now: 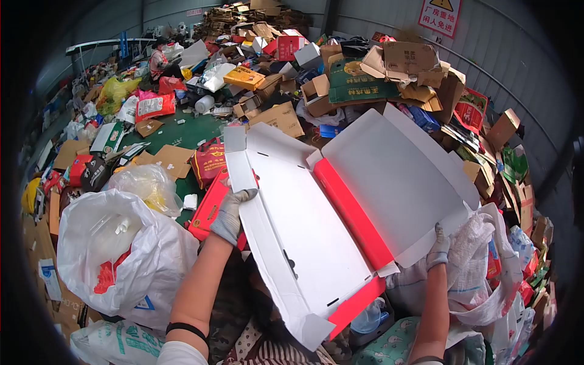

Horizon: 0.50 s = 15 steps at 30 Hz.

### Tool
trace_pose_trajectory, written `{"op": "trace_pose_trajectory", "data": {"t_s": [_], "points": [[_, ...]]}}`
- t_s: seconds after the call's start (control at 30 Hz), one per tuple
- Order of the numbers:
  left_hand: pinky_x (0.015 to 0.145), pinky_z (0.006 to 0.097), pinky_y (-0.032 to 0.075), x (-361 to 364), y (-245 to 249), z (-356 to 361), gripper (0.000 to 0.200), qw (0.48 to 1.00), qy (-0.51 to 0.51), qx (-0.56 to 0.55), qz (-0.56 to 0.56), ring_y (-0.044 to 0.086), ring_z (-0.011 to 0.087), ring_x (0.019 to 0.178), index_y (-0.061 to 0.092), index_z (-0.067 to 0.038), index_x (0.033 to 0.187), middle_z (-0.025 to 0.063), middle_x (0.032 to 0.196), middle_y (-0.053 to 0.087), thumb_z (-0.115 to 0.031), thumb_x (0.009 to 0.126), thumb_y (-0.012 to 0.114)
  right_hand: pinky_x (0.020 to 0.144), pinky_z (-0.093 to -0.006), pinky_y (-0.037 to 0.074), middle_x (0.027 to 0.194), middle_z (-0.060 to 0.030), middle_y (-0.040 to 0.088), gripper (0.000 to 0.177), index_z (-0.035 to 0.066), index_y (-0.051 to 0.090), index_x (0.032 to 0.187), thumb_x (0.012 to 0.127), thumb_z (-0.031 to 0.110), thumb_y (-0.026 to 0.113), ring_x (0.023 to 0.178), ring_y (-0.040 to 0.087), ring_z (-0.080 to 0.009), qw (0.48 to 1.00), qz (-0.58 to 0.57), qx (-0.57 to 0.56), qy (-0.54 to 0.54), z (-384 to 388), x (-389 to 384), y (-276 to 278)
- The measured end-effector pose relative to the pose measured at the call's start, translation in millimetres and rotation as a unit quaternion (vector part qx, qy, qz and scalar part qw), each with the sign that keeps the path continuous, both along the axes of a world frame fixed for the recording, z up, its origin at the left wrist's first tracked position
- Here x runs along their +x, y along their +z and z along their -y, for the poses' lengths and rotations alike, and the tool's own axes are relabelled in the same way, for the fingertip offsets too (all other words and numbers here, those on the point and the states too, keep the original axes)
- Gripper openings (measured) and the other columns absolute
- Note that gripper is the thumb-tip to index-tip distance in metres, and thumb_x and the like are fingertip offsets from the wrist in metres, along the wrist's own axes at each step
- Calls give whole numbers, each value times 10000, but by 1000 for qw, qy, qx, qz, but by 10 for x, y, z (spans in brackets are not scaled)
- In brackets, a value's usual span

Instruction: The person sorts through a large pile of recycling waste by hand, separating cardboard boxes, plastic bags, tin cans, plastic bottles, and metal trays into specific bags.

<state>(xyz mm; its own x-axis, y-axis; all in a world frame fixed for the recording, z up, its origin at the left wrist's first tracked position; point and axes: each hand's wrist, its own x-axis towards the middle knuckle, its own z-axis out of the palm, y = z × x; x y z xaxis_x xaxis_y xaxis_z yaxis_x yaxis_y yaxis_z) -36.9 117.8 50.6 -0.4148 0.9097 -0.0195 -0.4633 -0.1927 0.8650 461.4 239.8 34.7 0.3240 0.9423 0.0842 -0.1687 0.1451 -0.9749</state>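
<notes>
A large flattened cardboard box (304, 219), white inside with red outer sides, is spread open in front of me. My left hand (230, 213), in a grey glove, is closed on its left edge. Gloved too, my right hand (438, 246) grips the lower right edge of the box's lid, thumb pointing up. Behind my left hand lies a red box (208, 204), partly hidden by the hand and the white panel. It cannot be seen whether the left hand touches that red box.
An open white sack (152, 243) stands at the left, and a white woven bag (480, 267) at the right. Heaps of cardboard and packaging surround me, including a green carton (359, 85). Another person (163, 66) sits far back on the left.
</notes>
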Motion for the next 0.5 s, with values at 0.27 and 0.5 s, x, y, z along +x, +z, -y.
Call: {"op": "trace_pose_trajectory", "data": {"t_s": [0.27, 0.5], "points": [[667, 359, 556, -714, -189, 135, 335, 997, -63, -38, 28, 641, 232, 763, 538, -36, 1093, 108, 930, 628, -67, 766, 603, 784, -417, 504, 1011, -108, 612, 342, 35, 533, 1110, 832, 222, 601, 891, 604, -276, 964, -207, -135, 103, 183, 485, -717], [665, 402, 559, -952, -785, 282, 313, 988, -74, -116, 76, 651, 256, 781, 515, -39, 1098, 104, 906, 620, -89, 799, 593, 822, -398, 495, 1022, -131, 607, 325, 54, 554, 1093, 810, 213, 565, 930, 591, -281, 834, -448, -310, 86, 1528, -422, -1853]]}}
